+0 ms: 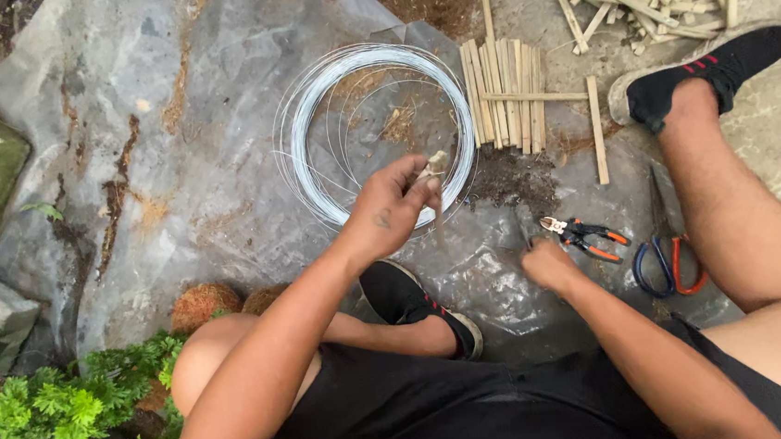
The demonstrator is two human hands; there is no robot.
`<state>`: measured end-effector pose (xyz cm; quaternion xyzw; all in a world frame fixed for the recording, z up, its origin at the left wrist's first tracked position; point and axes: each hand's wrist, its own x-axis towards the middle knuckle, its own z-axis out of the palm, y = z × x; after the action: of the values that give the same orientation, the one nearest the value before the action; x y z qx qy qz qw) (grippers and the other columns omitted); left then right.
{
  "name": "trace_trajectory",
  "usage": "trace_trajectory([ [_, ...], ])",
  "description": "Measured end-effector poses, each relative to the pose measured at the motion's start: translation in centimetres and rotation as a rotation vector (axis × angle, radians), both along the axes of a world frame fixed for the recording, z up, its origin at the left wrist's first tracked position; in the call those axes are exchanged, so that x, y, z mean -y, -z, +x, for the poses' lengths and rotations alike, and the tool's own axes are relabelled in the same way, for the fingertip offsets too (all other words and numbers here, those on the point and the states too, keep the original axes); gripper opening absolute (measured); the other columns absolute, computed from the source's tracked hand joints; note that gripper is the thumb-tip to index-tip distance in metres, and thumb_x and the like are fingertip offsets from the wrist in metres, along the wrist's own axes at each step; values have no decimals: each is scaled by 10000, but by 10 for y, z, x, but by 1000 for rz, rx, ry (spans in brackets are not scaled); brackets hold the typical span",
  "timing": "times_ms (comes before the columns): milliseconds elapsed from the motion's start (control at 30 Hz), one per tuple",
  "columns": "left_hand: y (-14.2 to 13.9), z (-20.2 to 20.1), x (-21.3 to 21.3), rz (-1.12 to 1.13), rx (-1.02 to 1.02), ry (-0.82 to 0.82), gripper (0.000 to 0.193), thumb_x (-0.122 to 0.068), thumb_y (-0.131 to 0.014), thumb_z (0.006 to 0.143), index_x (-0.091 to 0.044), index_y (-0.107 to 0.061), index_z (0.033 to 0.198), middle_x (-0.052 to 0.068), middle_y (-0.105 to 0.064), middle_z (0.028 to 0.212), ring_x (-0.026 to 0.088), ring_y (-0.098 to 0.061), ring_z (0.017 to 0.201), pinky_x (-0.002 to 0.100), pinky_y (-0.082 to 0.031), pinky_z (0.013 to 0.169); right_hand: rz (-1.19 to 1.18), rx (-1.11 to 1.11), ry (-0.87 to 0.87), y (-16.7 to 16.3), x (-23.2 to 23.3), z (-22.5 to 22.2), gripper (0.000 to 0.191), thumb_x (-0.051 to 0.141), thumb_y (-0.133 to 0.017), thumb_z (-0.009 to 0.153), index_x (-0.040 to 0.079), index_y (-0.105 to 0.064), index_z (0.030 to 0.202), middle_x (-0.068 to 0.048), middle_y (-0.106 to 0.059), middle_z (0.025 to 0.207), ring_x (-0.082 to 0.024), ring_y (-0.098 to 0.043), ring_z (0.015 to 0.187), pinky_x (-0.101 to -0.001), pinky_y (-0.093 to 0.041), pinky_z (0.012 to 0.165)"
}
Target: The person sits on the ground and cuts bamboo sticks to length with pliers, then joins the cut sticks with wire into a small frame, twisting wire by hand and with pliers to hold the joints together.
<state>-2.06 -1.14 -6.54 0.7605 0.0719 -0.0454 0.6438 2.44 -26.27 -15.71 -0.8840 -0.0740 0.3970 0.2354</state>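
Our left hand (394,205) pinches a short stick (436,197), long axis approx vertical, over the wire coil (375,137). Right hand (547,265) is curled shut on sth thin, can't tell what; pliers (585,235) lie just right of it, nearer that hand.

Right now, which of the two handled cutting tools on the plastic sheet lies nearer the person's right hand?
The small pliers with orange-and-black handles, lying just beside the right hand. The larger shears with one blue and one red loop handle lie farther out, towards the leg.

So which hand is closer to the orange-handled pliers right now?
Right. The right hand is just left of the orange-handled pliers, almost touching them. The left hand is farther left, over the wire coil, holding a small stick.
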Motion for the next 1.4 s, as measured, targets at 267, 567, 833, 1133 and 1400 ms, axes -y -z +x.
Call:
trace_trajectory([
  [267,-39,-3,-2,262,-163,165,261,-227,-571,1021,-100,-724,1191,12,-701,765,102,-565,675,306,-478,634,819,-596,129,-67,13,-14,614,23,-477,843,166,-475,1440,-77,-692,981,-182,-675,729,-305,-507,535],
  [567,-32,-6,-12,82,-156,276,324,-113,-651,977,-69,-676,1297,33,-780,968,77,-681,918,282,-544,847,707,-587,-18,-89,9,-28,230,153,-510,956,55,-659,1102,-50,-689,1008,-150,-690,901,-317,-606,651],
  [833,-44,-7,-16,183,-123,357,352,-107,-612,974,-105,-682,1320,28,-806,998,100,-732,978,292,-558,886,673,-470,-50,-100,8,-27,215,180,-491,979,67,-650,1070,-37,-696,956,-129,-672,843,-298,-574,636],
  [1133,-42,-6,-12,195,-147,340,341,-113,-610,976,-103,-684,1308,31,-799,981,110,-733,951,295,-561,864,585,-360,-60,-115,3,-30,191,113,-478,927,65,-643,1011,-42,-677,824,-119,-598,680,-288,-515,584],
  [1400,-59,-7,-8,237,-158,298,365,-271,-732,899,-99,-728,1220,57,-794,979,132,-734,897,313,-554,797,853,-532,59,-106,5,-34,520,30,-463,837,104,-570,1340,-14,-528,750,-99,-525,612,-267,-447,549],
])
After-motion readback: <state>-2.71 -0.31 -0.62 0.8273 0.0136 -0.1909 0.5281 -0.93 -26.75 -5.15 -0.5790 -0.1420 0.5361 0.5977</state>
